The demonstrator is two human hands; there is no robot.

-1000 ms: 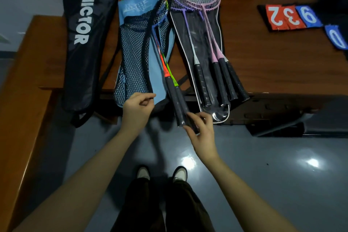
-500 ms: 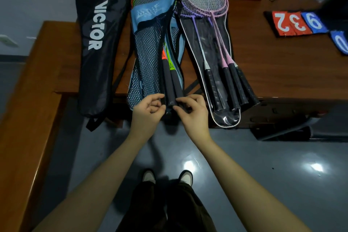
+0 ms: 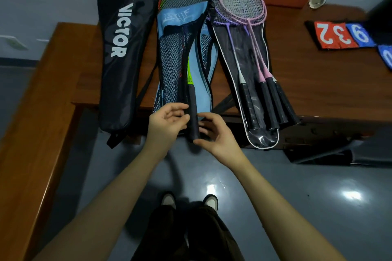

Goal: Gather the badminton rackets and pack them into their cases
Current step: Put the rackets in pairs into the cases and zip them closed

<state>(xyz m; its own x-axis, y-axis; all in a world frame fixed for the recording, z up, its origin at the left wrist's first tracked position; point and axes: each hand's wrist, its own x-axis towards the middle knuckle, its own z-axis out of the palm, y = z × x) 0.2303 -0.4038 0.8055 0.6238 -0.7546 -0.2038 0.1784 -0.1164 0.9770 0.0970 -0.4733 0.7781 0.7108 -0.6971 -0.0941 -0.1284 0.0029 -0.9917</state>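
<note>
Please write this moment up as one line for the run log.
step: racket handle into blue case | left hand: fingers touch handle | right hand: beside handle, grip unclear | pink rackets: on clear case

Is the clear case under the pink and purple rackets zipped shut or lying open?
Open: the rackets lie bare on the clear case, heads past its top, no flap covering them.

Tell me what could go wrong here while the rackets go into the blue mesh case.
The black grips stick out past the table edge, between both hands; loosely held, they might slide out. The strings could snag the blue mesh case. The clear case overhangs too and could get knocked off.
</note>
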